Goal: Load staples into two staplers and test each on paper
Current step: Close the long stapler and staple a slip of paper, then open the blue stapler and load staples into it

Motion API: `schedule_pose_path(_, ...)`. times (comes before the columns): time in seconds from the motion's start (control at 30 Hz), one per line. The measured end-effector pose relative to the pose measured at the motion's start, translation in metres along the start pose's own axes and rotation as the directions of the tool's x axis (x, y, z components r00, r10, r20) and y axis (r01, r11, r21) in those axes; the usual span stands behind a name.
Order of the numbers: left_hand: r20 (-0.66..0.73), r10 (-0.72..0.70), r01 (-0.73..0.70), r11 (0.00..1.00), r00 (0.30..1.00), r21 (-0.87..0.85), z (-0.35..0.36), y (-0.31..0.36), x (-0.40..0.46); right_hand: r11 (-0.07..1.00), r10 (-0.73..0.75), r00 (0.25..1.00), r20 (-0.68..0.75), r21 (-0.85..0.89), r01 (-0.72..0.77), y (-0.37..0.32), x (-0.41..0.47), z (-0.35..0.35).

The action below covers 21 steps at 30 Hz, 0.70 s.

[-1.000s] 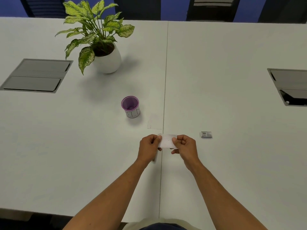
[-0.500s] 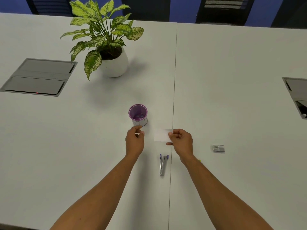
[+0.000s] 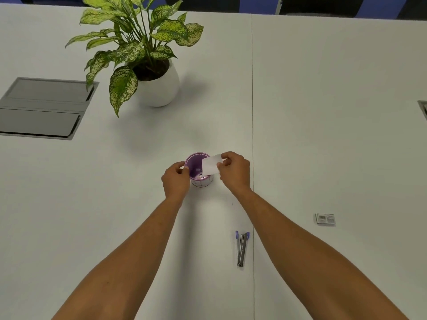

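Table (image 3: 323, 135): white, centre seam, grey hatch (image 3: 44, 107) recessed far left.
Plant (image 3: 147, 58): white pot, back left of centre.
Left hand (image 3: 176, 181): grip closed on purple cup's left rim.
Purple cup (image 3: 199, 172): upright on table between both hands; contents too small to tell.
Paper slip (image 3: 211, 166): held over cup's mouth.
Right hand (image 3: 234, 170): grip pinched shut on slip's right edge.
Stapler (image 3: 241, 248): flat on table near seam, beside right forearm, untouched.
Staple box (image 3: 325, 219): on table, well right.
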State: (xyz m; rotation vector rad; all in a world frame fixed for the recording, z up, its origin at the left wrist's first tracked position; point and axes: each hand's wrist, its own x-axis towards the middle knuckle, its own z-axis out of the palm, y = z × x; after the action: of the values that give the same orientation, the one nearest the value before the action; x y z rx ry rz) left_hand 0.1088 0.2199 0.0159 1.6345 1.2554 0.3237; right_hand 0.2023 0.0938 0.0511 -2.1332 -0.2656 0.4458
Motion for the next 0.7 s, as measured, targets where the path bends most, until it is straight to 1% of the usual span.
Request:
schedule_pose_path(0.13,-0.003,0.01,-0.01,1.0,1.0,-0.002,0.003,0.0,0.004,0.981,-0.026,0.998,0.066,-0.189,0.038,-0.007,0.009,0.021)
schedule_pose_path(0.23,0.009,0.025,-0.025,0.999,1.0,-0.024,0.003,-0.004,0.006,0.932,-0.088,0.987,0.132,-0.339,0.128,-0.008,0.009,0.035)
schedule_pose_path(0.3,0.014,0.036,-0.035,0.999,0.999,-0.034,0.002,-0.005,0.006,0.912,-0.108,0.984,0.144,-0.379,0.156,-0.006,0.01,0.04)
schedule_pose_path(0.43,0.016,0.025,-0.024,0.999,1.0,-0.04,0.002,-0.004,0.005,0.907,-0.096,0.984,0.15,-0.393,0.149,-0.002,0.012,0.045)
schedule_pose_path(0.6,0.029,0.005,-0.004,0.998,1.0,-0.059,0.001,-0.004,0.005,0.944,-0.057,0.994,0.097,-0.319,0.085,0.003,0.008,0.04)
schedule_pose_path(0.7,0.003,-0.053,0.053,0.996,0.999,-0.069,0.001,-0.005,0.0,0.966,-0.052,0.998,0.043,-0.253,0.061,0.012,-0.001,0.032)
